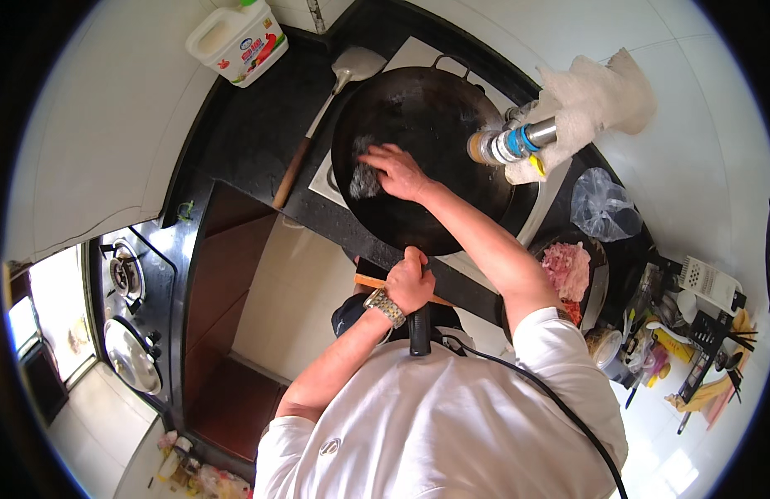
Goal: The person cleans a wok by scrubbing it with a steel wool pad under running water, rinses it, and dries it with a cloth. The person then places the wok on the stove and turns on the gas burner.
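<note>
A large dark wok (416, 206) lies in front of me, with a wire loop handle (450, 59) on its far rim. My left hand (411, 284), a metal watch at its wrist, grips the black near handle (419, 330) of the wok. Inside the wok, my right hand (394, 171) presses its fingers onto a grey scouring pad (364, 181), which looks like steel wool, against the left wall. Fingers and pad are slightly blurred. The right forearm passes over the wok's near right rim.
A metal tap (516, 140) with blue rings and a cloth (591, 93) overhangs the wok's right side. A long-handled wok spatula (322, 112) and a white plastic jug (238, 43) stand left. Raw meat (566, 268), a plastic bag (603, 206) and hanging utensils (703, 330) are right.
</note>
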`<state>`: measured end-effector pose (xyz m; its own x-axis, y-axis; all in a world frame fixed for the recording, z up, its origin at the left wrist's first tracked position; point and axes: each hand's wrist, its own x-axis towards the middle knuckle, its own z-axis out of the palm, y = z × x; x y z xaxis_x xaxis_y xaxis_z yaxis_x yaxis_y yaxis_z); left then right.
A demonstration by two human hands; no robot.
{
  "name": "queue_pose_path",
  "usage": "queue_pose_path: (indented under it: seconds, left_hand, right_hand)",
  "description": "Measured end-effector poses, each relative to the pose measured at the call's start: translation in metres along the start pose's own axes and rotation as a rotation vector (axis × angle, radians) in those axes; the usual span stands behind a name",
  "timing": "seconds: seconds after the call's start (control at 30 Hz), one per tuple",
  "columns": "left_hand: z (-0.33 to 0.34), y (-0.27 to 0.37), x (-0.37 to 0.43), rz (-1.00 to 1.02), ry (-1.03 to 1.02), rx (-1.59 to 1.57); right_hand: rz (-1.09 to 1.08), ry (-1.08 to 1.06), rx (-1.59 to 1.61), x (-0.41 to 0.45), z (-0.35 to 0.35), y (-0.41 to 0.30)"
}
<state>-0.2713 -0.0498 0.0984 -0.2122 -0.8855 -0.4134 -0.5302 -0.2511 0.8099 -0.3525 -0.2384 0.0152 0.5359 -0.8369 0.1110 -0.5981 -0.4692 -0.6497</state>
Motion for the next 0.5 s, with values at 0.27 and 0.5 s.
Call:
queue_pose_path:
  seconds: [0.27, 0.5]
  left_hand:
    - [-0.005, 0.009, -0.003, -0.062, 0.022, -0.079]
    - [-0.008, 0.001, -0.006, -0.092, 0.034, -0.326]
  right_hand:
    - [-0.009, -0.592, 0.189, -0.099, -0.064, 0.003]
    - [0.289, -0.659, -0.411, -0.113, -0.1, 0.012]
